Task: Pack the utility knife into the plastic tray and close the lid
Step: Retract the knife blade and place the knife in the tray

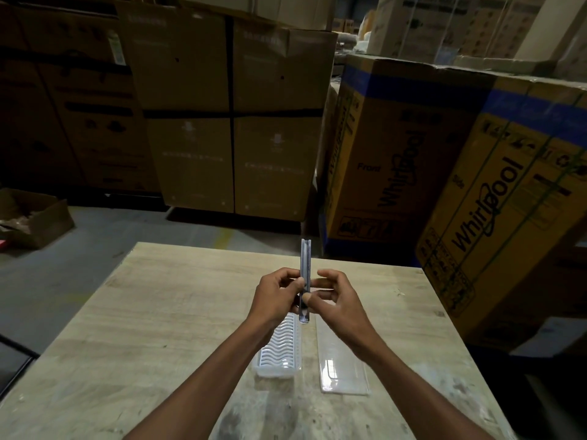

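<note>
i see both hands [277, 296] [333, 300] pinching the utility knife [305, 274] upright; plastic tray [279, 350] lies lengthwise just below my left fingers.

1. A pale wooden surface [178, 312], scuffed and stained.
2. Beyond its far edge, tall strapped brown cartons [232, 122].
3. Off its far right corner, yellow Whirlpool boxes [476, 217].
4. An open box [35, 217] on the grey floor [104, 242], far left.

Dim warehouse light, glare on clear lid [344, 366], murky stacked boxes [228, 115], perhaps slight blur, wide-angle bending at edges
</note>
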Motion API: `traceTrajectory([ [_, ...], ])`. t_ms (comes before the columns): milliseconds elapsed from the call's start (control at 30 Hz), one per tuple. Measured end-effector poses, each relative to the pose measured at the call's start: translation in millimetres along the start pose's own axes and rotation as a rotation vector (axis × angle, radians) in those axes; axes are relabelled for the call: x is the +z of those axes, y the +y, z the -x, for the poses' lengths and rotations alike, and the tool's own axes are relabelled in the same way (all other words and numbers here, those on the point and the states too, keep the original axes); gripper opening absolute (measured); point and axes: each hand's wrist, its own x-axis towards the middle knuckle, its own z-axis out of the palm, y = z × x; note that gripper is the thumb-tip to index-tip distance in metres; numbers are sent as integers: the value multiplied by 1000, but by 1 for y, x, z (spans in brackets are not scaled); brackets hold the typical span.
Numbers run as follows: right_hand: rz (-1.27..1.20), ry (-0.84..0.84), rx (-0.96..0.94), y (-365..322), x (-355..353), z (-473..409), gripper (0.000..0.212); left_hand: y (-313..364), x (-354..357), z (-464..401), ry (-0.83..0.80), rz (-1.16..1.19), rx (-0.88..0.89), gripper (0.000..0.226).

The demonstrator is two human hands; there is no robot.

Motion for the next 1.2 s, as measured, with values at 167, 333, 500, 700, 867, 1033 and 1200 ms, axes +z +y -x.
traceTrajectory([
  [167,230,199,-183,19,25,6,20,-15,-5,-8,48,-33,-47,11],
  [333,431,191,-257,30,43,8,18,-28,-8,-11,46,-29,-89,10],
  [500,509,216,-189,36,54,7,17,-45,-10,-13,45,-29,-131,9],
  [700,526,211,-73,50,68,4,16,-63,-17,-13,9,-22,-184,11],
  [867,505,185,9,59,78,2,15,-74,-28,-16,12,-148,-180,15],
  [1033,508,174,123,68,88,-2,11,-95,-45,-22,71,-606,-5,28],
  [1200,544,142,236,86,100,-12,15,-114,-66,-22,125,-1178,202,63],
])
